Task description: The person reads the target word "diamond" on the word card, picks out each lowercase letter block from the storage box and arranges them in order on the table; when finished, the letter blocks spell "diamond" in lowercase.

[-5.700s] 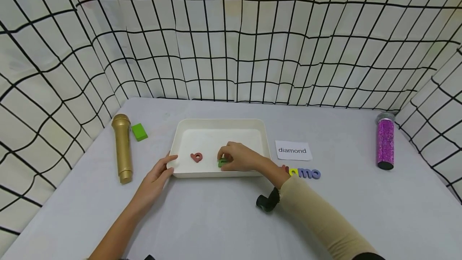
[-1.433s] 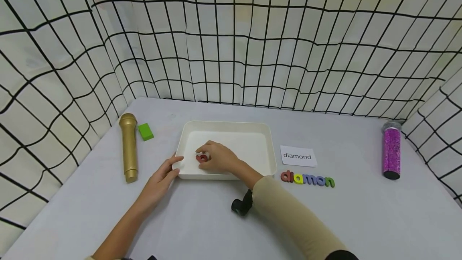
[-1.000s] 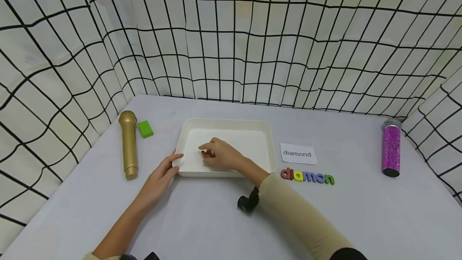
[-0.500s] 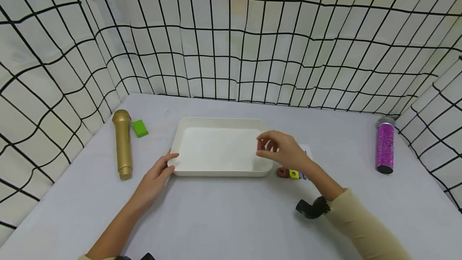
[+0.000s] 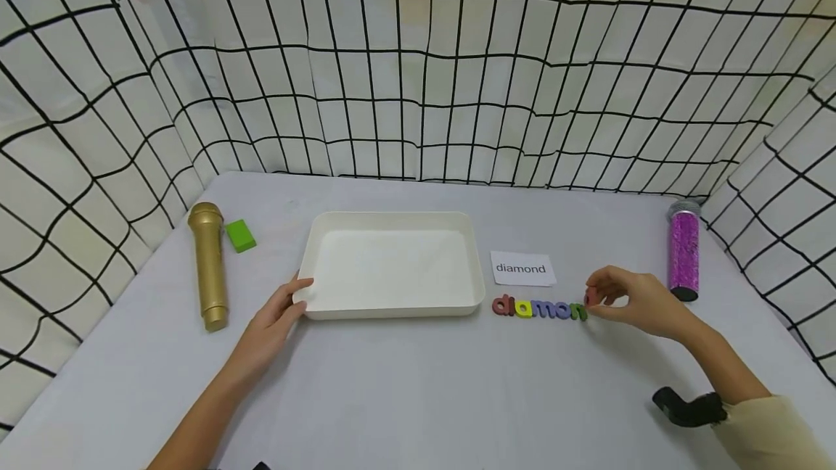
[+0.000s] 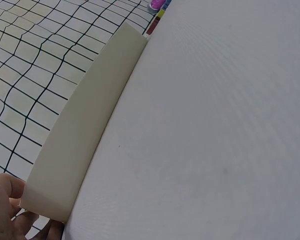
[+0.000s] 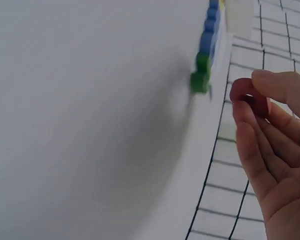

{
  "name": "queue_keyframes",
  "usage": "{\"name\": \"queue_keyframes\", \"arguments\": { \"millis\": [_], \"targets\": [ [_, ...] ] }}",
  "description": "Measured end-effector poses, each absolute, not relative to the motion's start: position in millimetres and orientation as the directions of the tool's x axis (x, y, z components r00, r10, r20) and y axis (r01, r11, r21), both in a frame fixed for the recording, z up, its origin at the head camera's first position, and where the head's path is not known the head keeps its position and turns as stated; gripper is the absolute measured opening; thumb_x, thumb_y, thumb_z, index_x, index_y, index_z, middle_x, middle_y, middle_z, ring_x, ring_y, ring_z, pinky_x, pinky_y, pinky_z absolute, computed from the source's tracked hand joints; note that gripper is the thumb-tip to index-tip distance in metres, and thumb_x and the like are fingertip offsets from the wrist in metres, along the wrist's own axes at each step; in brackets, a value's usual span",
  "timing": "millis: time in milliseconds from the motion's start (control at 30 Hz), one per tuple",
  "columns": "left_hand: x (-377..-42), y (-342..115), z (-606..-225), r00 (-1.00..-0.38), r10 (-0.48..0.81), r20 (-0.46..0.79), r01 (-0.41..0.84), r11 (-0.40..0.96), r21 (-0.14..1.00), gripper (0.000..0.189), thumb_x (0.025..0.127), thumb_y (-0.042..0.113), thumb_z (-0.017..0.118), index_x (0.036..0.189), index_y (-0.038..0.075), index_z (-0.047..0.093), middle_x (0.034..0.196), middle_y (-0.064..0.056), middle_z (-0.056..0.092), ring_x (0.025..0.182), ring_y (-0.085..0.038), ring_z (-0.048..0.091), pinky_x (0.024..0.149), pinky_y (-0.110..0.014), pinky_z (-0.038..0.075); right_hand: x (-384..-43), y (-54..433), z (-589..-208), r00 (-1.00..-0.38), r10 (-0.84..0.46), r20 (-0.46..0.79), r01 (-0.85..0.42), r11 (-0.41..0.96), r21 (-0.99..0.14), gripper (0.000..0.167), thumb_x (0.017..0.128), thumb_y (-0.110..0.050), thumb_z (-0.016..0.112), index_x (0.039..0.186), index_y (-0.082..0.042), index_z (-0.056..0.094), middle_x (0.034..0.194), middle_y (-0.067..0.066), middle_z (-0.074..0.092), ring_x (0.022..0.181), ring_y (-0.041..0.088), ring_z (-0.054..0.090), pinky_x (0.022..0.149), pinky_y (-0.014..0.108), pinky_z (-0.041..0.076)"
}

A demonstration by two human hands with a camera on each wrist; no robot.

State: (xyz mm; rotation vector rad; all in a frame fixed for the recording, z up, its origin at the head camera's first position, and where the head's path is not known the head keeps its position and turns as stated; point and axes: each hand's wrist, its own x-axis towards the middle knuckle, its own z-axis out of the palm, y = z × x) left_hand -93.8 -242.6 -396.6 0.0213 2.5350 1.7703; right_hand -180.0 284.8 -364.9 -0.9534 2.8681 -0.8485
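Note:
My right hand [image 5: 607,297] pinches a small red letter [image 7: 246,93] just right of the coloured letter row [image 5: 538,308], which reads "diamon" on the grey table. In the right wrist view the red letter sits between thumb and fingertips [image 7: 270,82], close to the green last letter [image 7: 202,75]. A white card [image 5: 523,268] printed "diamond" lies behind the row. My left hand [image 5: 282,308] rests against the front left corner of the white tray [image 5: 312,307], whose inside looks bare. The left wrist view shows the tray wall [image 6: 85,135] and part of that hand [image 6: 5,207].
A gold microphone [image 5: 207,263] and a green block [image 5: 239,235] lie left of the tray. A glittery purple microphone [image 5: 682,256] stands at the far right. Grid-patterned cloth walls [image 5: 418,78] close in the table on three sides. A black wrist mount [image 5: 686,406] shows on my right arm.
My right hand lifted the red letter out of the tray and carried it right, to the end of the letter row. The left hand stayed at the tray's corner.

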Motion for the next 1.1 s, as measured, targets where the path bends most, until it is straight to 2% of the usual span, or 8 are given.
{"name": "queue_keyframes", "arguments": {
  "millis": [200, 400, 667, 1100],
  "targets": [
    [-92.5, -244.3, -396.9, -0.998, 0.039, -0.039, -0.024, 0.334, 0.942, 0.044, 0.103, 0.024, 0.042, 0.143, 0.006, 0.036, 0.156, -0.014, 0.006, 0.141, -0.032, 0.006, 0.11, -0.052, 0.013, -177.9, 304.3, -371.5, -0.821, -0.57, 0.017, -0.481, 0.677, -0.557, 0.03, 0.08, -0.007, 0.075, 0.105, 0.0, 0.06, 0.093, -0.003, 0.065, 0.084, 0.008, 0.062, 0.07, 0.023, 0.053],
    [-91.1, -244.3, -397.1, -0.998, 0.041, -0.043, -0.027, 0.332, 0.943, 0.044, 0.103, 0.024, 0.042, 0.143, 0.007, 0.036, 0.156, -0.013, 0.007, 0.141, -0.031, 0.006, 0.11, -0.051, 0.013, -178.3, 309.7, -373.5, -0.828, -0.561, -0.004, -0.449, 0.666, -0.596, 0.031, 0.08, -0.006, 0.075, 0.106, 0.003, 0.06, 0.098, 0.007, 0.066, 0.087, 0.016, 0.065, 0.071, 0.022, 0.053],
    [-90.2, -246.1, -395.2, -0.998, 0.034, -0.046, -0.032, 0.341, 0.94, 0.045, 0.103, 0.025, 0.042, 0.144, 0.008, 0.035, 0.156, -0.012, 0.006, 0.141, -0.031, 0.005, 0.111, -0.051, 0.013, -182.1, 310.8, -375.0, -0.826, -0.564, -0.015, -0.495, 0.738, -0.459, 0.027, 0.077, -0.006, 0.077, 0.101, 0.0, 0.065, 0.092, -0.002, 0.063, 0.082, 0.011, 0.058, 0.069, 0.025, 0.052],
    [-89.6, -245.1, -397.6, -0.998, 0.042, -0.044, -0.029, 0.309, 0.951, 0.045, 0.103, 0.022, 0.042, 0.143, 0.005, 0.034, 0.156, -0.013, 0.005, 0.141, -0.031, 0.004, 0.111, -0.051, 0.011, -181.4, 300.7, -376.3, -0.811, -0.584, -0.025, -0.511, 0.729, -0.455, 0.026, 0.078, -0.003, 0.073, 0.103, 0.0, 0.065, 0.092, -0.004, 0.062, 0.081, 0.011, 0.057, 0.068, 0.026, 0.052]
  ]
}}
